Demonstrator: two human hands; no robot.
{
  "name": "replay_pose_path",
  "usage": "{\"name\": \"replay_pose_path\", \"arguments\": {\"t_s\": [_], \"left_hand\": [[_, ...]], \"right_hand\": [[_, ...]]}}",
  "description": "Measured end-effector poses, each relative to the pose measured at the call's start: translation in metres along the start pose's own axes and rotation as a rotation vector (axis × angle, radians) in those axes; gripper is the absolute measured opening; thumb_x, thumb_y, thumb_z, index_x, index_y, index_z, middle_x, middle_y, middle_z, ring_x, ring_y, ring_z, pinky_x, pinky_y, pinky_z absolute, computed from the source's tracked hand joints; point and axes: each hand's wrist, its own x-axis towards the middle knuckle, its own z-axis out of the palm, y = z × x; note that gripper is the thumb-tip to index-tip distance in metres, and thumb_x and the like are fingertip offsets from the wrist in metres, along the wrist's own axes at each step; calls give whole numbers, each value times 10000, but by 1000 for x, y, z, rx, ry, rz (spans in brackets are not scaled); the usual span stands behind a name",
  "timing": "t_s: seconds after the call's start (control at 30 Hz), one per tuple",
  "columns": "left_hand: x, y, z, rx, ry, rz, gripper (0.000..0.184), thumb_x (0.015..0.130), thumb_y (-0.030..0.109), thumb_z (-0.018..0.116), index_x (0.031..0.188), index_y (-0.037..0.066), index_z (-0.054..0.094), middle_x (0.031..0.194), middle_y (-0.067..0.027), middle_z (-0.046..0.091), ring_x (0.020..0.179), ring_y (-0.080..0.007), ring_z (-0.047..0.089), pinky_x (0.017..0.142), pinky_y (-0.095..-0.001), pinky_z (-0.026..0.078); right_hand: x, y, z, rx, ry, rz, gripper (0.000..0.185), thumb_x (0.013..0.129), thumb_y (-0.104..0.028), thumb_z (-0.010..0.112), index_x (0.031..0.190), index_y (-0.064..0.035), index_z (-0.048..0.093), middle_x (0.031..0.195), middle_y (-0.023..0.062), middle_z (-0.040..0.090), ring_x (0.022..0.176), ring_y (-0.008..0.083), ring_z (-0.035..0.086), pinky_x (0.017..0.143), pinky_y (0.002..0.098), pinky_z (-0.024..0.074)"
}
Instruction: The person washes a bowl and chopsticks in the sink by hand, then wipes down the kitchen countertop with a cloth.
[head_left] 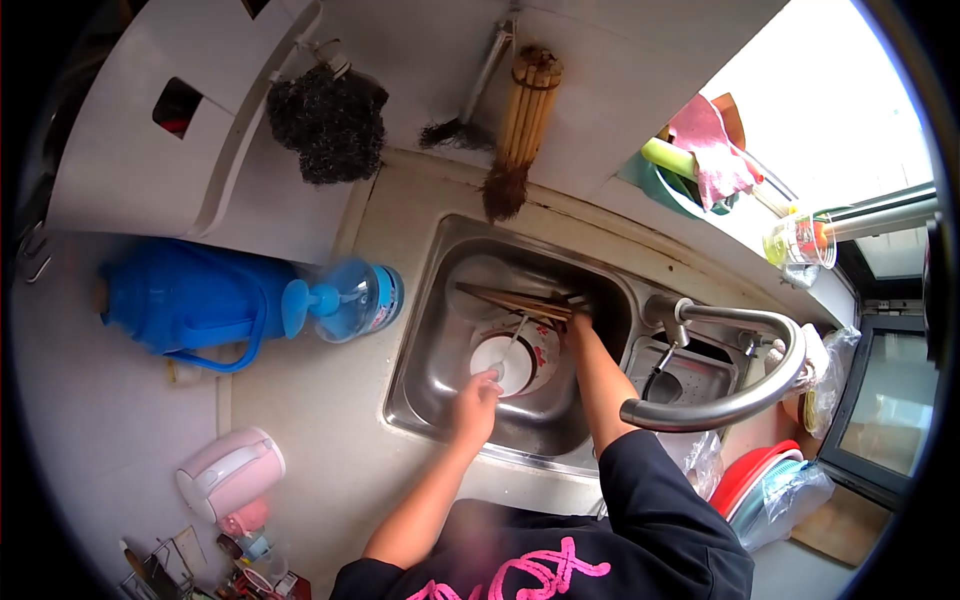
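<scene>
Curved faucet [700, 416] at right; wooden chopsticks [515, 301] in sink [420, 365], long axis left-right, beyond bowl [514, 376]; right hand [578, 326], nearer them, closed round right ends; left hand [476, 394] pinches slim pale utensil [516, 338] above bowl

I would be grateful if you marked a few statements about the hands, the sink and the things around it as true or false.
1. The left hand holds a slim pale utensil over the sink. True.
2. The chopsticks lie on the counter, away from both hands. False: the chopsticks are over the sink, in the grip of the right hand.
3. The blue flask is next to a clear pump bottle. True.
4. The pink kettle is inside the sink. False: the pink kettle is outside it, on the person's left.
5. The tap has a curved spout. True.
</scene>
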Motion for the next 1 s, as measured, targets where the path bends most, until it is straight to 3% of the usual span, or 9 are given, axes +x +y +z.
{"name": "replay_pose_path", "arguments": {"t_s": [0.13, 0.33, 0.4, 0.53, 0.57, 0.67, 0.77, 0.87, 1.0], "left_hand": [[4, -4, -2, 14, 9, -26, 243, 990, 51, 584, 1218, 20, 660, 933, -71, 730, 799, -121, 658, 767, -272, 533], [26, -5, 6, 122, 97, 106, 256, 995, 98, 628, 1229, 14, 690, 995, -89, 754, 850, -153, 692, 798, -282, 538], [46, -11, 13, 62, 79, 60, 266, 998, 109, 632, 1235, 6, 695, 1012, -92, 760, 866, -157, 700, 805, -282, 536], [79, -20, 27, -533, 72, -181, 348, 1032, 147, 602, 1306, -67, 616, 1158, -174, 724, 1056, -231, 712, 926, -349, 573], [82, -15, 26, -620, 69, -248, 375, 1036, 151, 596, 1334, -77, 579, 1218, -203, 695, 1131, -274, 694, 1004, -393, 564], [87, -11, 25, -801, 59, -371, 364, 1026, 142, 615, 1321, -68, 586, 1219, -199, 698, 1155, -271, 686, 1033, -399, 549], [90, -19, 32, -908, 67, -395, 340, 1011, 149, 650, 1294, -35, 614, 1205, -176, 705, 1119, -261, 693, 990, -390, 562], [81, -5, 43, -850, 120, -481, 303, 999, 165, 676, 1254, 3, 644, 1155, -138, 715, 1046, -243, 700, 924, -361, 569], [68, 30, 47, -902, -222, -445, 238, 1007, 199, 677, 1181, 39, 674, 1073, -73, 716, 972, -204, 693, 879, -324, 554]], "right_hand": [[1, -1, 26, 210, -36, -23, 239, 988, -324, 619, 1000, -98, 695, 915, 92, 718, 695, 232, 656, 531, 326, 476], [-34, 8, 1, 243, -174, -270, 265, 948, -321, 703, 919, -58, 684, 751, 74, 673, 610, 195, 623, 513, 305, 464], [-71, 3, -16, 96, -53, -308, 250, 961, -305, 699, 923, -59, 671, 684, 33, 618, 549, 153, 562, 494, 274, 426], [-152, 25, -55, 11, 95, -694, 195, 1029, -245, 634, 932, -76, 651, 641, -46, 514, 522, 49, 448, 460, 231, 333], [-166, 33, -62, -91, 238, -862, 202, 1031, -257, 635, 937, -78, 645, 657, -49, 511, 530, 49, 439, 465, 231, 331], [-234, 37, -76, -85, 234, -991, 175, 1026, -251, 649, 1018, -76, 639, 718, -46, 525, 568, 53, 450, 498, 221, 349], [-290, 23, -67, 58, 100, -882, 212, 1003, -262, 690, 1066, -74, 615, 774, -39, 543, 704, 65, 501, 648, 228, 417], [-291, 7, -30, 177, -14, -673, 230, 1005, -280, 691, 1080, -68, 640, 777, -24, 589, 709, 79, 537, 668, 228, 448], [-237, 26, 27, 214, -96, -604, 205, 1005, -196, 678, 1070, -1, 673, 861, 78, 715, 646, 117, 628, 585, 255, 500]]}}
